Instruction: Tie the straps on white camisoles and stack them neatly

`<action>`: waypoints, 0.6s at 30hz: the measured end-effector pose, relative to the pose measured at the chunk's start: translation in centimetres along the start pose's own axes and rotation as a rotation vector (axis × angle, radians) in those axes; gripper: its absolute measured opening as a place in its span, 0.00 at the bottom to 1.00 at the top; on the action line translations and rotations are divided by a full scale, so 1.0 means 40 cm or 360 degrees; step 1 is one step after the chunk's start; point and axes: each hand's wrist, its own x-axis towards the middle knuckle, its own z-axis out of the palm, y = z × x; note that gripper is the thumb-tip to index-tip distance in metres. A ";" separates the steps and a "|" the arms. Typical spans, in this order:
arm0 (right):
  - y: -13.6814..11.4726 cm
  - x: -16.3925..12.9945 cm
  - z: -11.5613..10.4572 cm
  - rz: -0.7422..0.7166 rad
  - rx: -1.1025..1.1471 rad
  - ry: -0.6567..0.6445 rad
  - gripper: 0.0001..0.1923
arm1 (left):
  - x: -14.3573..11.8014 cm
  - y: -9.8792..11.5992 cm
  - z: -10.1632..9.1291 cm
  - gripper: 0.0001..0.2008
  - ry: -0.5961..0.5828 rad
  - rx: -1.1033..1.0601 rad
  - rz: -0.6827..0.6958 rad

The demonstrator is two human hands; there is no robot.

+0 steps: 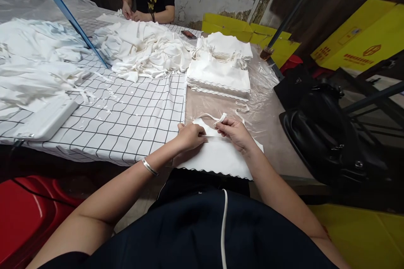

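Low centre of frame, white cloth bag (217,157) on desk (277,143) edge is pinned by left hand (191,136), its drawstring (220,118) pinched by right hand (235,132); string best pulled evenly, hem kept flat.

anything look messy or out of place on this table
Mostly tidy near the hands: the left hand presses a white fabric bag flat while the right hand pinches its strap. Odd bits: small white scraps litter the checked cloth, and two loose strips lie beside the neat stack.
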 end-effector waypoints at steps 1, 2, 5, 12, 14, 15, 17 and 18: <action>0.005 -0.001 0.006 -0.0032 -0.0035 -0.0010 0.18 | -0.002 -0.003 0.001 0.08 0.0014 -0.0041 -0.0012; 0.011 -0.002 0.012 -0.0066 -0.0070 -0.0024 0.18 | -0.004 -0.005 0.002 0.10 0.0023 -0.0075 -0.0020; 0.030 -0.004 0.030 -0.0169 -0.0190 -0.0068 0.15 | -0.007 -0.011 0.005 0.12 0.0051 -0.0138 -0.0001; 0.050 0.001 0.048 -0.0359 -0.0493 -0.0068 0.09 | -0.005 -0.018 0.013 0.13 0.0148 -0.0244 0.0006; 0.051 0.002 0.051 -0.0371 -0.0528 -0.0074 0.09 | -0.005 -0.017 0.013 0.12 0.0145 -0.0248 -0.0006; 0.051 0.002 0.052 -0.0375 -0.0544 -0.0075 0.09 | -0.005 -0.017 0.012 0.11 0.0146 -0.0249 -0.0008; 0.052 0.000 0.056 -0.0393 -0.0574 -0.0074 0.09 | -0.006 -0.017 0.011 0.10 0.0144 -0.0239 -0.0013; 0.052 -0.001 0.057 -0.0410 -0.0586 -0.0063 0.09 | -0.006 -0.017 0.011 0.10 0.0139 -0.0226 -0.0019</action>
